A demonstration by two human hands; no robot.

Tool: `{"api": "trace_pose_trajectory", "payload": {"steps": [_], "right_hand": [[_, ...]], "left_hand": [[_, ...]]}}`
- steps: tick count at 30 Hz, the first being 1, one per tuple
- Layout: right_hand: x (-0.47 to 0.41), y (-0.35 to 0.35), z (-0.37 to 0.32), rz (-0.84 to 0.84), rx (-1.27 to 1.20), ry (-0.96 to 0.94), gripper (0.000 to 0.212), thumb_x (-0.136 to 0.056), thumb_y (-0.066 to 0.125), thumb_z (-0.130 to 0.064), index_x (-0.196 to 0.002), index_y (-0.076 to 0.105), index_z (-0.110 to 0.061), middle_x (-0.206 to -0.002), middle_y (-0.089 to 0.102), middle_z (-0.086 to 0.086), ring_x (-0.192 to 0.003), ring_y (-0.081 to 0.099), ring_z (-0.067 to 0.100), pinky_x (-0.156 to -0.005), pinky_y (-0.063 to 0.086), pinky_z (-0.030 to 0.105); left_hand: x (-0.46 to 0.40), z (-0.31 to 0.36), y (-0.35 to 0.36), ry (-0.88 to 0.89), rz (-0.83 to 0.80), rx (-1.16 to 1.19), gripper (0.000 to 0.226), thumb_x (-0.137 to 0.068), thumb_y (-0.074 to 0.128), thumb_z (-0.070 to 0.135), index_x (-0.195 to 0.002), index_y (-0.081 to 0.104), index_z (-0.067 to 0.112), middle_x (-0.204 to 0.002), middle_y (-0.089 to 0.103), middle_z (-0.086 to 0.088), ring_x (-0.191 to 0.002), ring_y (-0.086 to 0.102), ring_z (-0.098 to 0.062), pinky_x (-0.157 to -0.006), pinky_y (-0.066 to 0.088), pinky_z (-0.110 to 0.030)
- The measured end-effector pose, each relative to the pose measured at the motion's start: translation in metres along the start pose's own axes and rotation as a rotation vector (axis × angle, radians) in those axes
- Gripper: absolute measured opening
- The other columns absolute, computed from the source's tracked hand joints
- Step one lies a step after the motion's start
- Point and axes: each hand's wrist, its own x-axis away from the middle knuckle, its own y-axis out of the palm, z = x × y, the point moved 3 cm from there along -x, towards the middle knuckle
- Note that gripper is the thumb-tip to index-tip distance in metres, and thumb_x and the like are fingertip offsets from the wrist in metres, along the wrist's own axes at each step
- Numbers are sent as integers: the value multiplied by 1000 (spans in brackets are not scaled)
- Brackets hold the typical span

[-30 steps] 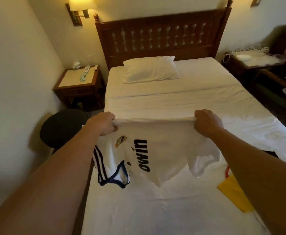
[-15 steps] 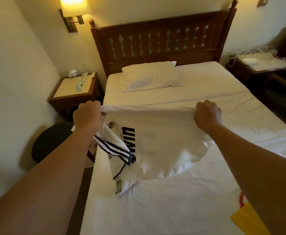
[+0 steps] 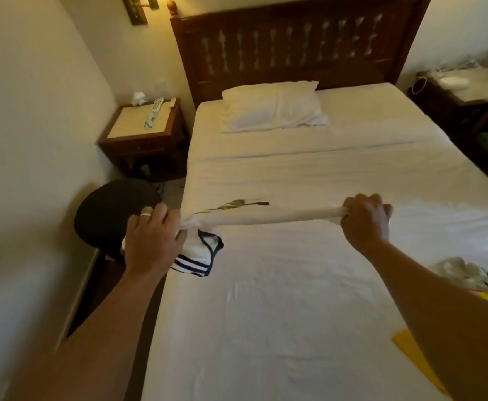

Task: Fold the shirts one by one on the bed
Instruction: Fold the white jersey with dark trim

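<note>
The left hand (image 3: 153, 241) and right hand (image 3: 365, 219) each pinch an end of the white shirt with dark blue stripes (image 3: 254, 214) — stretched over the white-sheeted bed (image 3: 280, 328), not folded yet — more clothes wait.

A white shirt (image 3: 266, 214) with navy trim is stretched edge-on above the white bed (image 3: 266, 314), so it shows as a narrow taut band running left to right over the sheet. Dark print, blurred and unreadable, lies along its upper face. At its left end a sleeve with three navy stripes and a navy-edged opening, perhaps the collar, hangs down crumpled toward the mattress edge.
</note>
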Motion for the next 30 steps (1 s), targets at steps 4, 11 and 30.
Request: {"api": "trace_pose_trajectory", "payload": {"steps": [4,11,30], "right_hand": [[88,69,57,-182,60,61,26,-69,58,9,-79,72,-11,-80,58,2,-93,46,32,-75,14,34],[245,201,163,-383,74,186,24,-61,67,4,-76,75,-14,-85,59,10,-92,52,38,-78,32,45],[353,246,298,-495,70,384,30,-84,63,-6,-114,65,-9,-121,52,16,-107,49,42,-79,50,48]], "left_hand": [[125,33,57,191,-237,-19,14,-88,65,25,-93,64,13,-89,57,-12,-76,56,-32,-65,42,-40],[314,118,165,219,-896,-79,32,-53,92,5,-75,70,12,-75,62,-12,-66,59,-33,-65,47,-44],[378,356,247,285,-1008,171,41,-72,77,17,-111,63,15,-96,62,-10,-82,64,-36,-66,47,-42]]}}
